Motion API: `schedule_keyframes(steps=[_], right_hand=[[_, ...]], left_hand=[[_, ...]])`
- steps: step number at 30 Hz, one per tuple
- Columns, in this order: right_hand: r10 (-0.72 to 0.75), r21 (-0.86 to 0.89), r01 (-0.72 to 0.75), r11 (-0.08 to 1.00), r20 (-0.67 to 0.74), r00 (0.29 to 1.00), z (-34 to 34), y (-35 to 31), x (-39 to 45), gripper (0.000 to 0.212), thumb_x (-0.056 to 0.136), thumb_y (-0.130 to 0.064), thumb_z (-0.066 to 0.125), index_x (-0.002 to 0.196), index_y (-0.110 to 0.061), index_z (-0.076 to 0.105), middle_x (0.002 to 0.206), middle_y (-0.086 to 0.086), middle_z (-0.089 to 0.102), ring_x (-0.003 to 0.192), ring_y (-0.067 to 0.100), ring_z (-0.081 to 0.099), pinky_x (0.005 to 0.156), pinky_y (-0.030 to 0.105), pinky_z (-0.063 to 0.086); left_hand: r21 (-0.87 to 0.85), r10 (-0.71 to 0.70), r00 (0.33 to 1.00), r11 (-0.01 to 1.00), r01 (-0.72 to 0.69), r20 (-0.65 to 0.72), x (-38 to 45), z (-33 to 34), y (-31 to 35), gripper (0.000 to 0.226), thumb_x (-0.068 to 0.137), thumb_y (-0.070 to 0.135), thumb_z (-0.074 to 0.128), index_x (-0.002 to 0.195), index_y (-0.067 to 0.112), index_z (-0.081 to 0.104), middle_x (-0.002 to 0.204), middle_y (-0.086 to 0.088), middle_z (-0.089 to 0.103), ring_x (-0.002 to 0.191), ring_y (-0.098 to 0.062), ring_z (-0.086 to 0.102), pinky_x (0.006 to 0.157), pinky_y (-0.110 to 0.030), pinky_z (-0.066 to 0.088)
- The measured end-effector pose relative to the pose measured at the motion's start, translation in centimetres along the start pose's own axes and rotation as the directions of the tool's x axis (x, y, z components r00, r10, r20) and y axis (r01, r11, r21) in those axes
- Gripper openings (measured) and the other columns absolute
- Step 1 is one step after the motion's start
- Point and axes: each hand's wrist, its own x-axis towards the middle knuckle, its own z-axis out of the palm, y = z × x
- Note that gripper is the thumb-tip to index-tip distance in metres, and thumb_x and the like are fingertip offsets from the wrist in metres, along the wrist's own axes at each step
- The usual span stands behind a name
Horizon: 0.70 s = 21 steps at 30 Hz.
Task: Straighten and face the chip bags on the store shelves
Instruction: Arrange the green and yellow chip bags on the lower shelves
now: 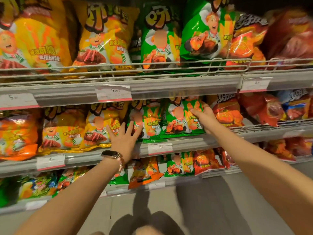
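Two green chip bags stand side by side on the middle shelf (186, 145). My left hand (124, 139), with a watch on its wrist, lies flat with fingers spread against the lower part of the left green bag (149, 119). My right hand (205, 114) grips the right edge of the right green bag (179, 116), thumb on its front. Yellow bags (101, 126) stand to the left of my left hand, and a red bag (227, 112) stands just right of my right hand.
The top shelf (152, 82) holds large yellow, green and red bags behind a wire rail. A lower shelf (135, 189) carries small green, orange and red bags. Price tags hang along the shelf edges. Grey floor lies below.
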Motion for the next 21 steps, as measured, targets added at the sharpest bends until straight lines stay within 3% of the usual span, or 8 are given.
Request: schedule_keyframes(steps=[2,6,9,12,15,18,21], right_hand=[[0.002,0.022,-0.002,1.0,0.037,0.999,0.0,0.4,0.7,0.053,0.087,-0.006,0.063,0.134,-0.009,0.039,0.123,0.01,0.058,0.108,0.02,0.058,0.093,0.034,0.047],[0.007,0.014,-0.008,1.0,0.1,0.995,0.1,1.6,2.0,0.037,0.089,-0.006,0.06,0.122,-0.016,0.046,0.122,0.011,0.061,0.104,0.021,0.062,0.092,0.038,0.05],[-0.004,0.039,-0.001,0.999,0.121,0.993,-0.1,3.0,2.4,0.041,0.09,-0.008,0.06,0.125,-0.02,0.043,0.127,0.01,0.06,0.101,0.013,0.062,0.088,0.033,0.052],[-0.07,0.02,0.068,0.998,0.116,0.991,0.1,4.2,2.1,0.054,0.093,-0.015,0.058,0.141,-0.022,0.034,0.132,0.004,0.056,0.118,0.016,0.055,0.1,0.035,0.044],[-0.129,0.033,0.126,0.991,0.083,0.988,0.3,5.1,1.6,0.054,0.095,-0.019,0.054,0.143,-0.019,0.03,0.134,0.006,0.053,0.12,0.017,0.052,0.096,0.028,0.045],[-0.209,-0.054,0.21,0.976,0.022,0.978,0.8,5.3,1.2,0.054,0.096,-0.021,0.053,0.144,-0.012,0.03,0.131,0.001,0.051,0.116,0.012,0.049,0.09,0.015,0.043],[-0.268,-0.144,0.261,0.955,-0.035,0.963,1.2,5.5,1.0,0.053,0.097,-0.024,0.051,0.143,-0.01,0.03,0.121,-0.004,0.05,0.112,0.01,0.046,0.087,0.013,0.035]], left_hand=[[0.015,-0.012,1.0,1.0,0.012,0.001,0.0,0.1,0.0,0.107,0.083,0.032,0.068,0.148,0.038,-0.016,0.161,-0.005,0.003,0.146,-0.032,0.009,0.1,-0.077,-0.006],[0.054,-0.038,0.999,0.998,0.038,-0.005,0.1,0.3,0.1,0.121,0.075,0.049,0.072,0.142,0.039,-0.028,0.161,-0.003,0.001,0.147,-0.031,0.009,0.098,-0.075,-0.011],[0.027,-0.029,0.999,0.999,0.03,-0.036,0.1,0.9,0.0,0.121,0.074,0.05,0.071,0.131,0.042,-0.036,0.161,-0.004,0.001,0.147,-0.031,0.008,0.1,-0.075,-0.01],[0.011,-0.019,0.999,1.0,0.019,-0.045,-0.1,0.9,-0.1,0.12,0.074,0.038,0.075,0.134,0.042,-0.03,0.161,-0.004,0.003,0.147,-0.031,0.01,0.102,-0.074,-0.006],[0.015,-0.003,0.997,1.0,0.005,-0.076,-0.4,0.8,0.1,0.115,0.076,0.027,0.073,0.139,0.041,-0.022,0.161,-0.005,0.007,0.146,-0.031,0.013,0.103,-0.074,-0.005],[0.014,0.024,0.994,1.0,-0.023,-0.106,-1.6,1.0,0.4,0.101,0.079,0.039,0.071,0.149,0.038,-0.002,0.16,-0.005,0.014,0.145,-0.029,0.019,0.105,-0.072,-0.003],[-0.003,0.054,0.991,0.999,-0.054,-0.122,-2.8,1.5,0.6,0.089,0.084,0.041,0.066,0.151,0.036,0.008,0.161,-0.004,0.011,0.145,-0.026,0.019,0.107,-0.068,-0.006]])
